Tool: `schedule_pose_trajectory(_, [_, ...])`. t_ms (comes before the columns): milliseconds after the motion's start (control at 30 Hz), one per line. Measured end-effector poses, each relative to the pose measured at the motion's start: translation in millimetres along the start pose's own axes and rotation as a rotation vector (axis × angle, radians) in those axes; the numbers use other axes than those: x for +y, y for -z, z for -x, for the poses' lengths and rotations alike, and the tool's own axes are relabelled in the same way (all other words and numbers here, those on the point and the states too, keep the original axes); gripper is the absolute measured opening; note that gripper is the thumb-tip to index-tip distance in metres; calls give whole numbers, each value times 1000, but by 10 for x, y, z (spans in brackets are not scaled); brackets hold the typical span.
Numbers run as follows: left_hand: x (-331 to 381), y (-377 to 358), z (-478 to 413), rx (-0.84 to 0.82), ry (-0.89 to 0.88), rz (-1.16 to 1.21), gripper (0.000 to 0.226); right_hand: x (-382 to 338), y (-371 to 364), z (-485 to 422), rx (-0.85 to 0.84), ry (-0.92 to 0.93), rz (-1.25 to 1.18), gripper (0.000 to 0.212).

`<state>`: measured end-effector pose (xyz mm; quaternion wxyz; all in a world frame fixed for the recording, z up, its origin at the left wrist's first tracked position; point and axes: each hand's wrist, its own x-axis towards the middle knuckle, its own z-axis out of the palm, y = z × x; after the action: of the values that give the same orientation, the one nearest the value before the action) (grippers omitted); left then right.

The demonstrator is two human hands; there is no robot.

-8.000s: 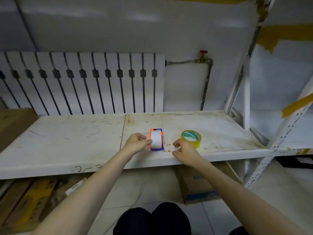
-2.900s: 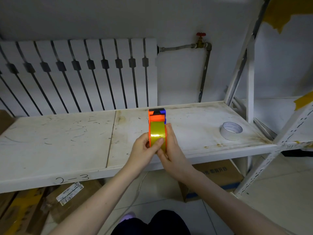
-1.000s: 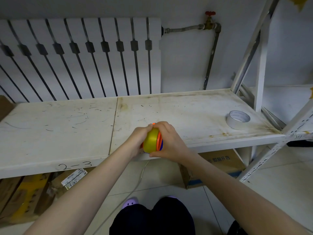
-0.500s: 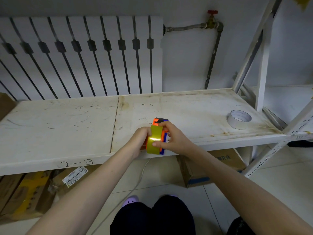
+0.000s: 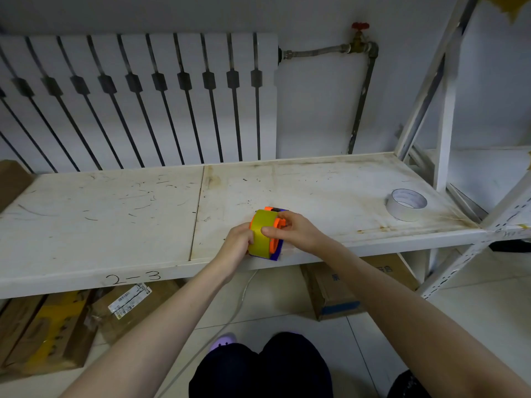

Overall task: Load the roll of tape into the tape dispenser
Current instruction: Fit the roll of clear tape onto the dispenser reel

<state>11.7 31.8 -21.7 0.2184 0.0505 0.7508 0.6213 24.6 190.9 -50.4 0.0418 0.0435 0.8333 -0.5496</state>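
A yellow roll of tape (image 5: 261, 233) sits inside the orange and blue tape dispenser (image 5: 276, 237), which stands near the front edge of the white shelf (image 5: 115, 214). My left hand (image 5: 238, 245) grips the dispenser's left side from behind the roll. My right hand (image 5: 293, 231) holds the right side, with its thumb pressed on the yellow tape and its fingers on the orange side plate. The dispenser's left face is hidden by my left hand.
A white roll of tape (image 5: 405, 203) lies flat at the shelf's right end, close to the metal uprights (image 5: 444, 116). A radiator (image 5: 138, 104) stands behind the shelf. Cardboard boxes (image 5: 339, 291) sit on the floor below.
The dispenser with the yellow roll has turned slightly and lowered toward the shelf's front edge. My right thumb has shifted onto the roll's face. Both hands stay on it.
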Motion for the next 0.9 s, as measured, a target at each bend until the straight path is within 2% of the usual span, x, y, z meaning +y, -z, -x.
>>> schedule_pose_trajectory(33, [-8,10,-7,0,5,-4,23,-11,-13,12,-3,-2,8,37])
schedule_pose_trajectory(133, [56,10,28,-11,37,0,17,-21,-40,60,29,55,205,91])
schedule_pose_trajectory(200, [106,-4,30,-11,78,36,10,-30,-57,103,44,148,358,102])
schedule_pose_trajectory(267, [136,-15,-12,13,138,55,10,-50,-82,133,60,237,488,95])
schedule_pose_trajectory(367, [229,-36,-72,43,194,75,11,-75,-111,145,101,277,566,92])
schedule_pose_trajectory(500, [284,-78,-74,58,218,80,25,-39,-97,118,132,222,525,91])
schedule_pose_trajectory(633, [228,-73,-82,91,215,63,22,-46,-96,69,114,177,492,91])
schedule_pose_trajectory(700, [218,-79,-63,98,201,64,18,-53,-88,47,84,105,340,80])
schedule_pose_trajectory(800, [219,-64,-18,99,173,49,17,-51,-42,11,-8,-74,-2,41])
schedule_pose_trajectory(833, [221,-49,-6,99,159,44,19,-74,-28,19,-31,-104,-38,38])
schedule_pose_trajectory(900, [245,-32,11,98,151,52,17,-91,-24,30,-38,-104,-1,54])
